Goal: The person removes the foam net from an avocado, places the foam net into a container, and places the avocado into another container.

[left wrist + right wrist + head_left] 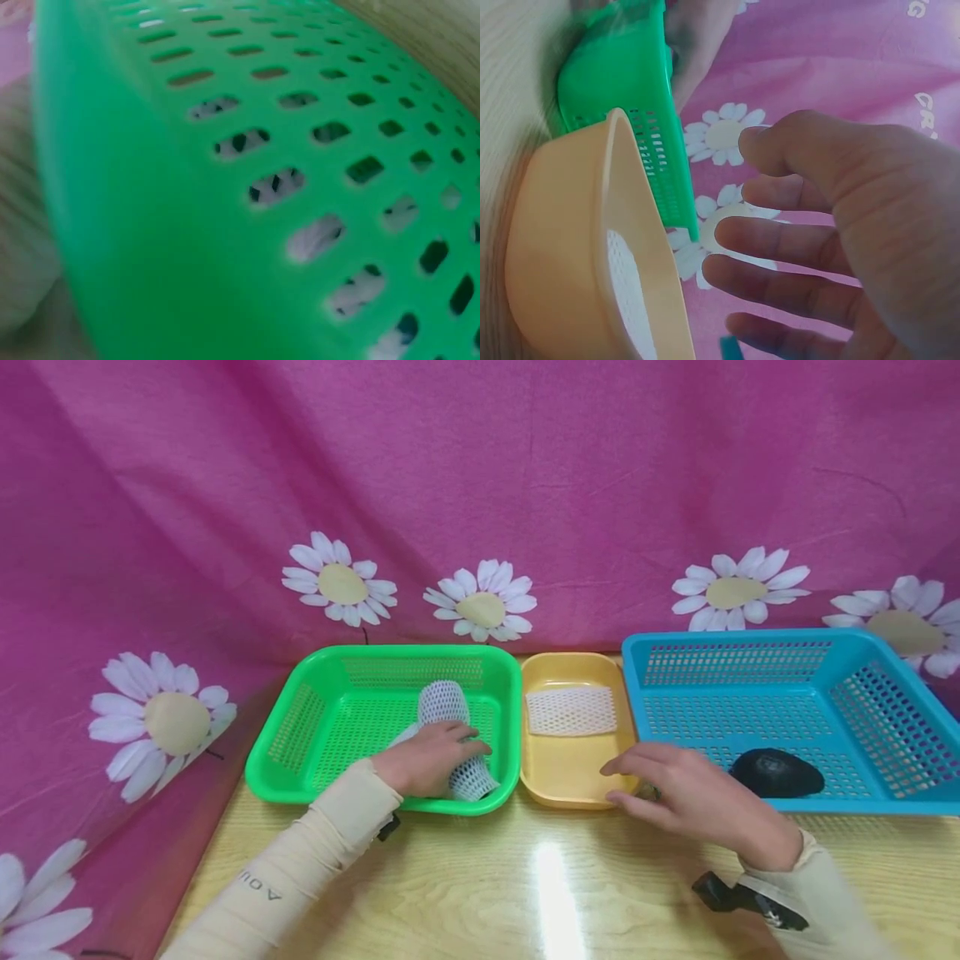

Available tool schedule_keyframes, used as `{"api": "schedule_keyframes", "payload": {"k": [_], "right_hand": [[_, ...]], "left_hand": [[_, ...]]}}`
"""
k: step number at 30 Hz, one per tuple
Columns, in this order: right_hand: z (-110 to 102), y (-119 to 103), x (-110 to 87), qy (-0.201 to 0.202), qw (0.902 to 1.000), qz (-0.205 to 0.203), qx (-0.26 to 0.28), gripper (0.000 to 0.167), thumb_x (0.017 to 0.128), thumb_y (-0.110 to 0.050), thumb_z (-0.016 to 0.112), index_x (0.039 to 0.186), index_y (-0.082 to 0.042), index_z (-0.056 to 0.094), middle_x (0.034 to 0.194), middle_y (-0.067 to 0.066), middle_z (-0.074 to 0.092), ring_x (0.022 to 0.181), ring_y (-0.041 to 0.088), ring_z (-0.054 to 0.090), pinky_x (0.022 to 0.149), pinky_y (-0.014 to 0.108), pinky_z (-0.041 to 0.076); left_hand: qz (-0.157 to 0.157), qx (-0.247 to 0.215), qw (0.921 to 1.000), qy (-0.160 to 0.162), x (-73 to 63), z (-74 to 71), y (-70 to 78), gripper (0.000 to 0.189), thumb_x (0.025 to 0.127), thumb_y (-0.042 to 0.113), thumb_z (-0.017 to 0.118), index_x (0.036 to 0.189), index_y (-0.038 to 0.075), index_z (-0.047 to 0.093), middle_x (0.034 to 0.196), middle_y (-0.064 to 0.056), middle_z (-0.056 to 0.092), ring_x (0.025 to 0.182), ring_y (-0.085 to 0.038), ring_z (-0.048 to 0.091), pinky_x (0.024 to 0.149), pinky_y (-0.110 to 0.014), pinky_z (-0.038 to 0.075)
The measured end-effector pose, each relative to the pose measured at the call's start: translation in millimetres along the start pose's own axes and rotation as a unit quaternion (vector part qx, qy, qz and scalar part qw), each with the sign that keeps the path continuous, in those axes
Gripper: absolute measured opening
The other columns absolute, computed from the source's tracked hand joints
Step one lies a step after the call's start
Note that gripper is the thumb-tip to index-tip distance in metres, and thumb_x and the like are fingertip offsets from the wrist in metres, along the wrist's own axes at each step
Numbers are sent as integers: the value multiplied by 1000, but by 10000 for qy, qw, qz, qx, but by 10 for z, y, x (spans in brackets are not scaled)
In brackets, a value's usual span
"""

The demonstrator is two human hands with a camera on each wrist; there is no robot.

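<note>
In the head view my left hand (435, 758) reaches into the green basket (262, 772) and grips a fruit in a white foam net (442, 700), fingers curved over its middle. Another pale netted piece (405, 735) lies partly hidden behind that hand. Through the basket's slots the left wrist view shows white netting (277, 186) with dark gaps. My right hand (675, 789) hovers with spread fingers by the near right corner of the yellow tray (566, 777), holding nothing. An empty foam net (572, 711) lies flat in that tray.
A blue basket (757, 714) stands at the right, with a dark avocado (777, 773) near its front wall. All three containers stand side by side on a wooden table (480, 877). A purple flowered cloth (585, 502) hangs directly behind them.
</note>
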State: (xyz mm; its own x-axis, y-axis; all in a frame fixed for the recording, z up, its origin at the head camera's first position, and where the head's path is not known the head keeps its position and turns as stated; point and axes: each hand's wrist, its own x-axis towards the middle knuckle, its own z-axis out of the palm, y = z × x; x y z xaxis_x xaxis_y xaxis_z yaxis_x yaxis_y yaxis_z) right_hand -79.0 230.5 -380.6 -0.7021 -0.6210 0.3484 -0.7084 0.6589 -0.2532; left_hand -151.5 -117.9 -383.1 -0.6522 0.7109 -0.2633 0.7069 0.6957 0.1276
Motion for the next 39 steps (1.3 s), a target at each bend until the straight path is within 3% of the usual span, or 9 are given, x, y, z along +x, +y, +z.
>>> {"api": "schedule_keyframes", "payload": {"k": [7, 21, 34, 39], "right_hand": [[123, -45, 58, -32, 9999, -110, 83, 27, 88, -27, 81, 113, -20, 75, 104, -7, 76, 88, 5, 69, 76, 28, 60], [350, -120, 196, -202, 9989, 0, 421, 34, 93, -33, 77, 123, -21, 70, 114, -8, 73, 102, 7, 69, 87, 30, 61], [462, -209, 344, -286, 9969, 263, 685, 48, 95, -42, 74, 136, -21, 63, 132, -10, 66, 125, 11, 63, 104, 36, 57], [532, -218, 387, -368, 9955, 402, 774, 51, 95, -44, 73, 139, -21, 61, 136, -9, 64, 128, 12, 62, 107, 38, 56]], "left_hand": [[181, 218, 9995, -116, 36, 23, 2, 66, 83, 26, 87, 142, 16, 61, 151, -13, 58, 149, -42, 43, 125, -55, 35], [447, 106, 9989, 136, 55, 138, -59, 59, 84, 15, 84, 139, 15, 62, 140, -11, 63, 137, -31, 56, 119, -45, 45], [324, 324, 9989, -135, 26, 135, -59, 59, 91, 11, 78, 145, 19, 56, 144, -8, 60, 138, -29, 54, 120, -43, 45], [403, 444, 9982, -2, 28, 150, -57, 55, 90, 15, 79, 141, 19, 59, 142, -8, 62, 135, -29, 56, 118, -42, 47]]}}
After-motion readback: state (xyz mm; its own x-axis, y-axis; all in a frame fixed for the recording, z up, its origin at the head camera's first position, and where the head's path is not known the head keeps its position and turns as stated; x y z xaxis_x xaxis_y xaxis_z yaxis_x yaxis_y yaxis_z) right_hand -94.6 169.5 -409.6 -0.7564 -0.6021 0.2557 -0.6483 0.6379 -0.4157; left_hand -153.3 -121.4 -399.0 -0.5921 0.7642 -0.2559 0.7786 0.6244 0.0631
